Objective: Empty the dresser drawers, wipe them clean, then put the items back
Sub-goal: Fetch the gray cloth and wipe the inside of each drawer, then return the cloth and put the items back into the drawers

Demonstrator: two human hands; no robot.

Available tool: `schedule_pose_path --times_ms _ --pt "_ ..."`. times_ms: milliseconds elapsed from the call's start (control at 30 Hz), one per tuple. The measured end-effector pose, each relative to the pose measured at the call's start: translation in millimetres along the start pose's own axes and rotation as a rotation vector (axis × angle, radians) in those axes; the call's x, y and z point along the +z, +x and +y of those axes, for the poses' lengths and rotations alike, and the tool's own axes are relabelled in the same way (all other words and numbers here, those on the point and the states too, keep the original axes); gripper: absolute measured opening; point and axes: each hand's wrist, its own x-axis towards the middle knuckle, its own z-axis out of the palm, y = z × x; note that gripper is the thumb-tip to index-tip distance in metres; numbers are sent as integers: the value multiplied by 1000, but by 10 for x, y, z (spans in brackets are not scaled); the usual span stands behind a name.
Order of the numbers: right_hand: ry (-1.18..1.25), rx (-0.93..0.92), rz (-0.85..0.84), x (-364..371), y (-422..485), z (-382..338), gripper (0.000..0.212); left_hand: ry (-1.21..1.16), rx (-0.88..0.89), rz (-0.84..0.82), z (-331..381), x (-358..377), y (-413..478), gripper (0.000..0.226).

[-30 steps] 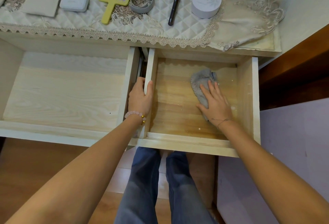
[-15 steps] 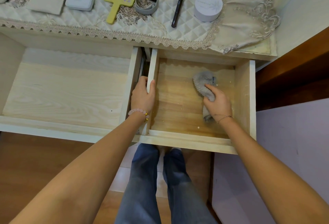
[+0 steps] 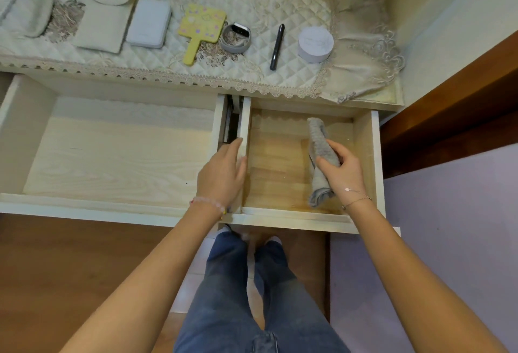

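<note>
Two wooden drawers stand pulled out below the dresser top. The small right drawer holds only a grey cloth, which my right hand grips in a bunch, lifted off the drawer floor. My left hand rests on the right drawer's left wall, fingers nearly straight along it. The wide left drawer is bare inside. On the quilted dresser cover lie a yellow hand mirror, a grey smart watch, a black pen, a round white jar, a white box and a beige pouch.
A dark wooden panel and a lilac surface border the right drawer. My legs in blue jeans stand below the drawers on a brown floor. A pale folded item lies at the far left of the dresser top.
My right hand went from pressing the cloth flat on the drawer floor to gathering it and lifting it. My left hand loosened its hold on the drawer wall.
</note>
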Motion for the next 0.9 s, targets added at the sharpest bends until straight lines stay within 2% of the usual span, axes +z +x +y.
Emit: schedule_pose_path --times_ms 67,200,433,600,900 --pt "10 -40 -13 30 -85 -155 37 63 97 52 23 -210 -145 39" --pt "51 -104 -69 126 -217 -456 35 148 156 158 -26 -601 -351 37" --pt "31 -237 -269 466 -321 -873 36 352 31 280 -101 -1057 -761 49" --pt "18 -349 -473 595 -429 -1136 37 398 -120 403 51 -1177 -1108 50" --pt "-89 -512 -892 933 -1027 -1216 35 406 -596 568 300 -1137 -2324 50"
